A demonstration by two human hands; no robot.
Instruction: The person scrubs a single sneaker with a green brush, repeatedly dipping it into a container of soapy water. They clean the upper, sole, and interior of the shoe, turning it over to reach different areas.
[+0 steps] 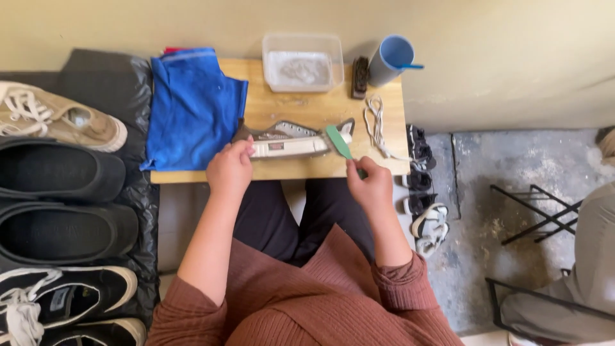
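Note:
A grey sneaker (288,138) with a white sole lies on its side on a small wooden table (301,106). My left hand (229,168) grips the shoe's heel end. My right hand (370,184) holds a green toothbrush (338,142) whose head rests against the toe of the sneaker. A white shoelace (375,125) lies loose on the table to the right of the shoe.
A blue cloth (192,106) drapes over the table's left part. At the back stand a clear plastic tub (302,62), a dark brush (360,77) and a blue cup (389,59). Several shoes (61,173) line the left. Sandals (426,211) lie right of the table.

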